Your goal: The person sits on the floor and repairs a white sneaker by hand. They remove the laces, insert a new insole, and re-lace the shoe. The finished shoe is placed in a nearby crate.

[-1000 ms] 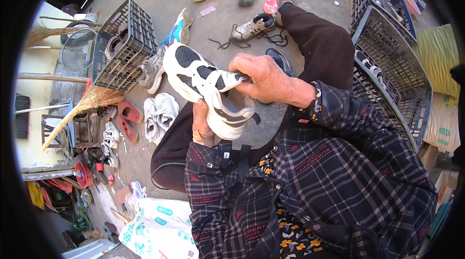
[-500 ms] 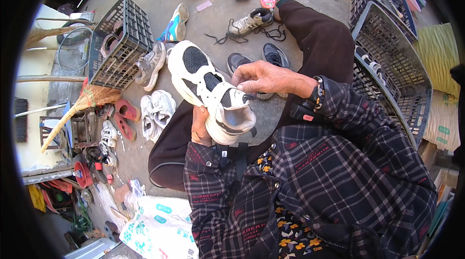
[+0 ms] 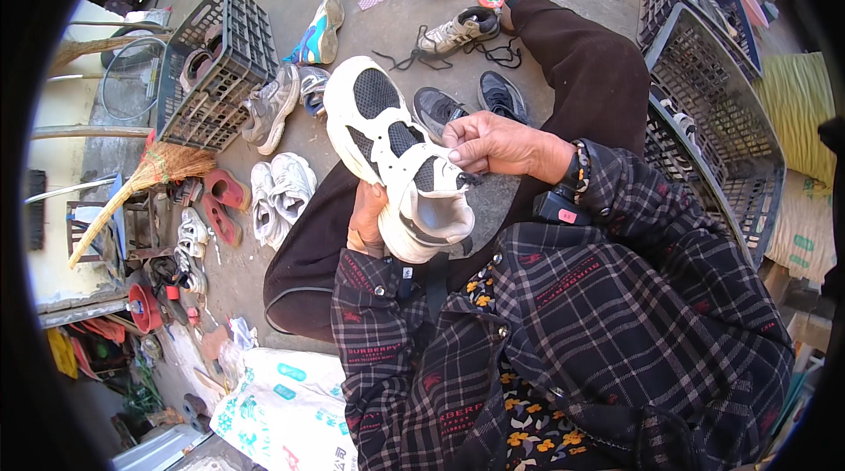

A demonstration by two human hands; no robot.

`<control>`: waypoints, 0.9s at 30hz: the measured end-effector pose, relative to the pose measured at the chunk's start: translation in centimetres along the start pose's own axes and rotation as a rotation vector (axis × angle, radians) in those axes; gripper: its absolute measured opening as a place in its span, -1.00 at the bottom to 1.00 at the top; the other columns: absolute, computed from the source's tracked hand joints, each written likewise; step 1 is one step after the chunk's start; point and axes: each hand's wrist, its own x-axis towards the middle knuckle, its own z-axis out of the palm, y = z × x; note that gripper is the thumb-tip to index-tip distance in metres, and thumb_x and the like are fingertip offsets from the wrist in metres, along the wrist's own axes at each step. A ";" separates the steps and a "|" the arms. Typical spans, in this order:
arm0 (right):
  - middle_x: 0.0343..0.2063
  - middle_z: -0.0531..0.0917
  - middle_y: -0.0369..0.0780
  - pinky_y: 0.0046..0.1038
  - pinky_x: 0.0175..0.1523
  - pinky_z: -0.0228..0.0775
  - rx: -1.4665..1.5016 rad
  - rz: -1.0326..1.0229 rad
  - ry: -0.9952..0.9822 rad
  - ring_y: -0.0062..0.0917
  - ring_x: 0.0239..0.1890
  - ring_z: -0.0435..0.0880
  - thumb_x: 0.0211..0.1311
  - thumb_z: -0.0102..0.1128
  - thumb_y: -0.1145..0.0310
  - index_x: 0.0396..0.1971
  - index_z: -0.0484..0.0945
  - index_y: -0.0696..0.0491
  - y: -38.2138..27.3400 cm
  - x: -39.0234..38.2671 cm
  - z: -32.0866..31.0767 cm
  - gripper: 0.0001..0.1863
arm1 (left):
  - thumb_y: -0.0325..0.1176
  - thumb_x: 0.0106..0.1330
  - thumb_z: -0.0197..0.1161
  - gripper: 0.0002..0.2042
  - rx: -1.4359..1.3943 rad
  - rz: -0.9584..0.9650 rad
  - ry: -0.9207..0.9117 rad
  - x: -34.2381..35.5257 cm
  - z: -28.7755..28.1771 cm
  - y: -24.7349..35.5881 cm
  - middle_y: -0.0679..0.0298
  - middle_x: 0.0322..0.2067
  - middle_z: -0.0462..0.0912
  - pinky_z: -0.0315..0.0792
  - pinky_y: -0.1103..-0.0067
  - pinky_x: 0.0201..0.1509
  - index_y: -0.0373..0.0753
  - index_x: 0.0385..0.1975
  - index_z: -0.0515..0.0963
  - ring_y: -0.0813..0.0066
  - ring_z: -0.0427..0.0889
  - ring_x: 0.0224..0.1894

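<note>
Over my lap, a white sneaker (image 3: 405, 150) with black mesh panels is tilted, its toe up and away and its heel toward me. My left hand (image 3: 368, 211) grips it from beneath along its left side. At the right edge of its upper, my right hand (image 3: 493, 147) is closed in a pinch at the eyelets; whatever lies between thumb and finger is too small to make out. A short dark lace-like bit (image 3: 471, 179) sticks out by the sneaker's opening. Just beyond the right hand stands a pair of dark grey shoes (image 3: 502, 99).
Black plastic crates stand at left (image 3: 216, 66) and right (image 3: 722, 110). On the ground are a laced white shoe (image 3: 458, 31), a blue-and-white sneaker (image 3: 321, 35), white sneakers (image 3: 283, 194) and red slippers (image 3: 227, 202). A straw broom (image 3: 163, 167) and a white printed sack (image 3: 286, 405) are at left.
The sneaker and both hands have shifted slightly to the right in the picture. My right hand keeps its pinch at the sneaker's edge, and the dark bit by the opening shows more.
</note>
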 end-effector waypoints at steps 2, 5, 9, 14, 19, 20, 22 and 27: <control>-0.68 0.41 -0.39 -0.60 -0.51 0.40 -0.029 -0.008 0.030 -0.75 -0.73 0.27 0.04 0.22 0.47 -0.54 0.40 0.10 0.1 -0.1 -0.4 -0.85 | 0.00 0.08 0.24 -0.25 0.050 0.023 0.021 0.0 0.0 0.1 0.11 -0.05 0.44 0.36 0.50 0.06 -0.42 0.13 0.16 0.33 0.47 -0.03; -0.77 0.37 -0.39 -0.62 -0.58 0.35 -0.113 -0.032 0.105 -0.74 -0.77 0.26 0.00 0.19 0.50 -0.59 0.40 0.10 -0.4 0.0 -0.5 -0.88 | -0.02 0.07 0.26 -0.25 0.097 0.014 0.067 0.1 -0.1 0.1 0.12 -0.04 0.44 0.34 0.51 0.06 -0.42 0.14 0.16 0.35 0.47 -0.03; -0.75 0.41 -0.35 -0.64 -0.69 0.27 -0.329 -0.028 0.281 -0.70 -0.77 0.38 -0.11 0.23 0.48 -0.62 0.41 0.14 -2.2 -0.6 0.6 -0.85 | -0.07 0.05 0.30 -0.27 0.074 0.021 0.063 0.2 -0.9 -0.4 0.13 -0.04 0.44 0.35 0.52 0.05 -0.42 0.12 0.18 0.35 0.48 -0.04; -0.68 0.50 -0.26 -0.68 -0.70 0.23 -0.533 -0.150 0.309 -0.66 -0.79 0.45 -0.08 0.21 0.48 -0.59 0.41 0.18 -6.6 -2.6 1.7 -0.85 | -0.18 -0.01 0.38 -0.27 0.208 -0.017 0.196 0.8 -2.7 -1.2 0.15 -0.04 0.42 0.34 0.52 0.05 -0.33 0.13 0.17 0.36 0.45 -0.04; -0.59 0.55 -0.24 -0.63 -0.44 0.44 -0.559 -0.291 0.270 -0.63 -0.58 0.56 0.12 0.20 0.35 -0.30 0.41 0.25 -7.0 -2.0 1.8 -0.72 | -0.16 0.04 0.34 -0.28 0.132 0.026 0.149 1.2 -3.4 -1.9 0.14 -0.02 0.40 0.29 0.50 0.10 -0.34 0.14 0.15 0.34 0.42 -0.01; -0.58 0.55 -0.24 -0.62 -0.43 0.44 -0.661 -0.379 0.378 -0.62 -0.57 0.56 0.13 0.18 0.34 -0.21 0.39 0.27 -6.8 -1.8 1.6 -0.66 | -0.16 0.06 0.32 -0.29 0.103 0.051 0.140 1.1 -3.4 -1.8 0.14 -0.02 0.40 0.29 0.50 0.10 -0.34 0.15 0.14 0.34 0.42 0.00; -0.61 0.56 -0.24 -0.60 -0.46 0.41 -0.803 -0.358 0.546 -0.63 -0.60 0.54 0.11 0.16 0.34 -0.28 0.46 0.27 -6.0 -1.6 1.5 -0.71 | -0.16 0.07 0.32 -0.28 0.169 0.083 0.193 1.1 -3.4 -1.3 0.14 0.00 0.38 0.28 0.49 0.11 -0.34 0.16 0.12 0.33 0.41 0.01; -0.64 0.58 -0.19 -0.52 -0.47 0.35 -1.032 0.019 0.223 -0.64 -0.61 0.54 0.06 0.13 0.33 -0.45 0.56 0.24 -2.2 -1.8 2.1 -0.76 | -0.17 0.07 0.32 -0.27 0.184 0.163 0.246 1.4 -2.4 -1.1 0.14 0.03 0.35 0.25 0.48 0.13 -0.33 0.17 0.10 0.33 0.37 0.05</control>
